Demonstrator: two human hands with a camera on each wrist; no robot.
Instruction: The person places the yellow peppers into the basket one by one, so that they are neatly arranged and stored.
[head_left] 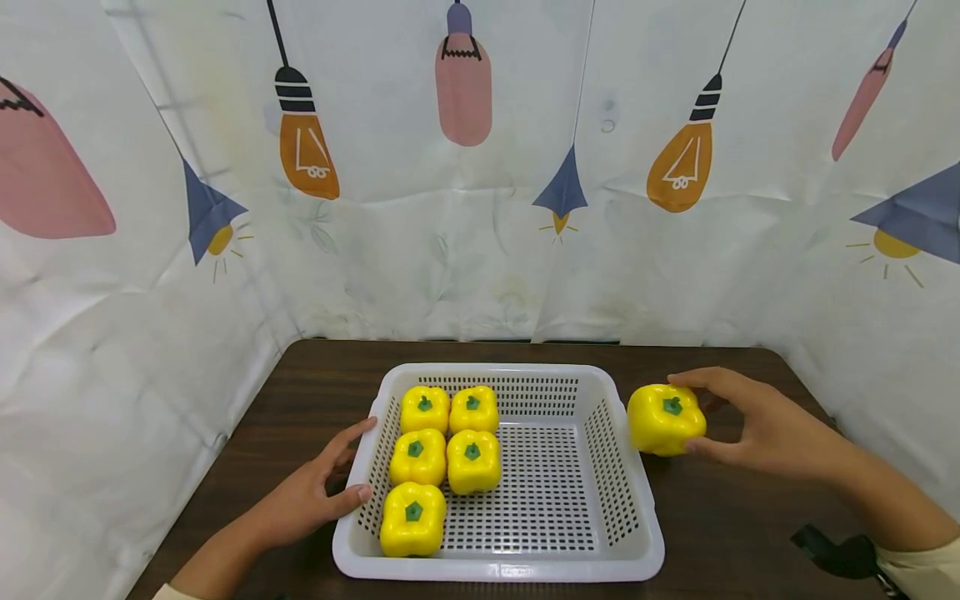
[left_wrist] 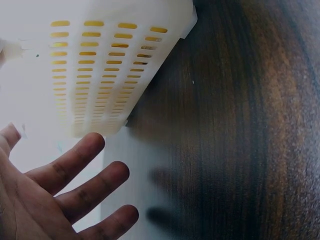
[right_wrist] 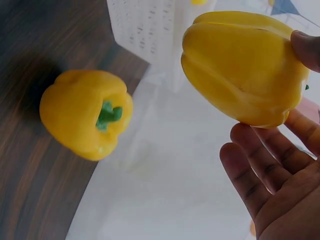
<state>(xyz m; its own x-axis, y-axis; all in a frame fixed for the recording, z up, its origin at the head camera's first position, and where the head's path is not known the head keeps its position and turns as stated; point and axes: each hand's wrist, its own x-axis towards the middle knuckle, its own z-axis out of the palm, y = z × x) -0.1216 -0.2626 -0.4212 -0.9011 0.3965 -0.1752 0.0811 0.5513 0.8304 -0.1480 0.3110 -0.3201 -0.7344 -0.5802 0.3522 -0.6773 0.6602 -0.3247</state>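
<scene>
My right hand (head_left: 757, 425) pinches a yellow bell pepper (head_left: 663, 421) between thumb and fingers, just off the right rim of a white plastic basket (head_left: 577, 568). In the right wrist view that held bell pepper (right_wrist: 245, 65) is raised. A second yellow bell pepper (right_wrist: 82, 112) sits on the table there; in the head view it is not clearly visible. Several yellow bell peppers (head_left: 472, 462) with green stems stand in the basket's left half. My left hand (head_left: 300, 500) is at the basket's left rim, fingers spread and thumb at the edge; its fingers (left_wrist: 92, 192) look extended in the left wrist view.
The basket rests on a dark wooden table (head_left: 720, 517). White cloth (head_left: 465, 250) printed with lamps and bulbs hangs behind and on both sides. A black object (head_left: 832, 550) lies near the right forearm, its kind unclear.
</scene>
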